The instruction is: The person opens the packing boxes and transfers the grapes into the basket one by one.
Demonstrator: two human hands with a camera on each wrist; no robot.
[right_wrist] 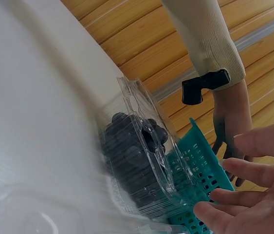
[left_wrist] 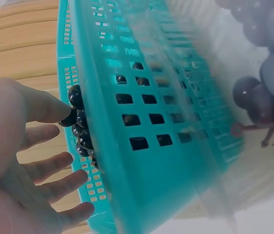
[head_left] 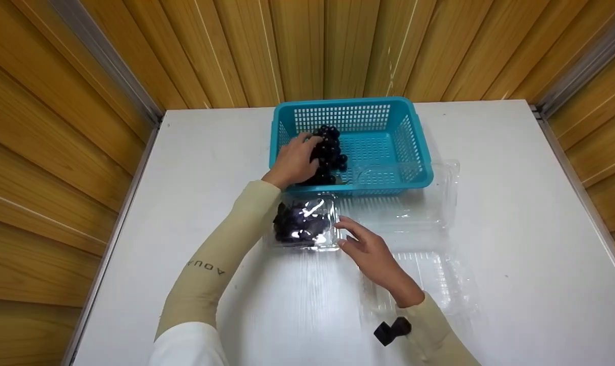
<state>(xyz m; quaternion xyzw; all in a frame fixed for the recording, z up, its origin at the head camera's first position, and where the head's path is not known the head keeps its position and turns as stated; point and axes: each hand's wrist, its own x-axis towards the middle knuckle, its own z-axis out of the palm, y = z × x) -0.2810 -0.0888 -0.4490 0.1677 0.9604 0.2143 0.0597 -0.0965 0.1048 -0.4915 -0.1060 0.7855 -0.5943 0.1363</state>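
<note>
Dark grapes (head_left: 329, 149) lie in the left half of a turquoise plastic basket (head_left: 419, 175). My left hand (head_left: 296, 158) reaches over the basket's near left side, fingers spread, thumb tip right at a grape in the left wrist view. In front of the basket is a clear plastic clamshell box (head_left: 329, 244) with more dark grapes (right_wrist: 129, 158) inside. At the box's right side hovers my right hand (head_left: 371, 254), its fingers loosely bent and apart, fingertips close to the wall. No object shows between the fingers of either hand.
An empty clear plastic container (head_left: 447, 203) lies to the right, overlapping the basket's near right corner. Another clear container (head_left: 429, 284) sits nearer, beside my right forearm. The white table (head_left: 206, 147) ends at wood-panelled walls (head_left: 348, 51).
</note>
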